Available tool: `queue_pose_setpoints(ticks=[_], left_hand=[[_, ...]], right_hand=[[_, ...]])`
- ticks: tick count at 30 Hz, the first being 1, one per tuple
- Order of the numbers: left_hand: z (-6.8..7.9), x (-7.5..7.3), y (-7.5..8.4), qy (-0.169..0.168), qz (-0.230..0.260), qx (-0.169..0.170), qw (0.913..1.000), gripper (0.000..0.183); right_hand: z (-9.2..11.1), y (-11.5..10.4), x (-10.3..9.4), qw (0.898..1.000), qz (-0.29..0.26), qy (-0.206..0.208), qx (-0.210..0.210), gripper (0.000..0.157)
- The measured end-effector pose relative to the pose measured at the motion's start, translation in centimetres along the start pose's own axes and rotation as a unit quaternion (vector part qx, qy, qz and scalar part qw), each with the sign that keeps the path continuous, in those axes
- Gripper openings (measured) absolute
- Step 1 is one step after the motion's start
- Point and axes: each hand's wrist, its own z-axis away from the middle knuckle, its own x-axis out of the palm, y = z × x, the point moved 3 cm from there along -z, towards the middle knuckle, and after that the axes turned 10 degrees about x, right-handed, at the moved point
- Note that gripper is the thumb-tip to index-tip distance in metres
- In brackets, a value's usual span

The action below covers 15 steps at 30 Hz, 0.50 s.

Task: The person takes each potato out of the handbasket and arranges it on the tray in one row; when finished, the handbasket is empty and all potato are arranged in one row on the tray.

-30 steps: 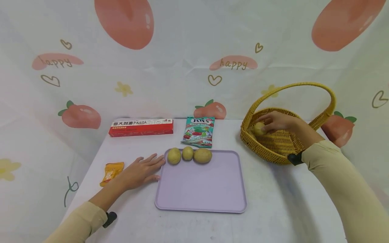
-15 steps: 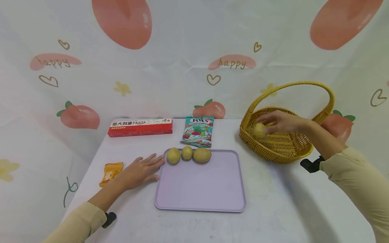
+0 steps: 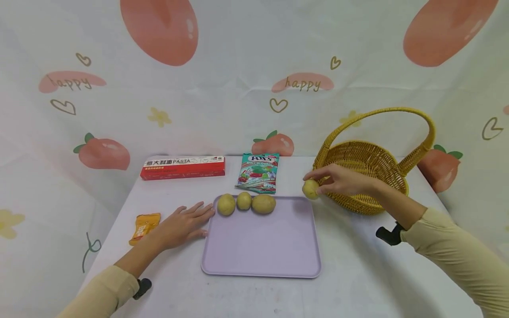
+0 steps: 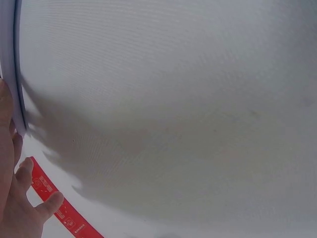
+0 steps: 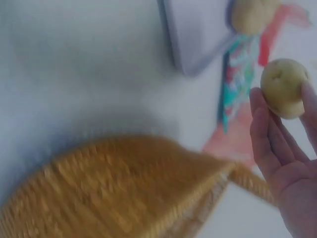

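Observation:
Between its thumb and fingers my right hand (image 3: 338,180) pinches a small round potato (image 3: 310,189), held near the tray's back right corner, just left of the basket. The right wrist view shows the same potato (image 5: 284,88) at the fingertips. My left hand (image 3: 184,226) lies with fingers spread at the left edge of the lilac tray (image 3: 262,247). Along the tray's back edge sit three potatoes in a row: a round one (image 3: 226,204), a smaller one (image 3: 244,201) and a longer one (image 3: 263,204).
A yellow wicker basket (image 3: 359,204) with a tall handle stands at the back right, partly behind my right hand. Behind the tray lie a red pasta box (image 3: 183,168) and a green Fox's candy bag (image 3: 258,173). An orange packet (image 3: 145,227) is beside my left forearm.
My right hand has lifted the potato out of the basket and carried it left toward the tray. The left hand has stayed at the tray's edge.

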Motion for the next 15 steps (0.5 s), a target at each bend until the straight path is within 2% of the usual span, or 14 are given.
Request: queue_pose_setpoints(ticks=[9,15], left_hand=[[0.1,-0.2,-0.1,0.002,-0.005,0.001,1.0,0.069],[0.1,0.1,-0.2,0.007,-0.008,0.007,0.9999,0.07]], right_hand=[[-3.6,0.7,4.3,1.0,-0.004,-0.013,-0.011,0.043],[-5.5,1.5,6.6,1.0,0.004,0.001,0.017,0.041]])
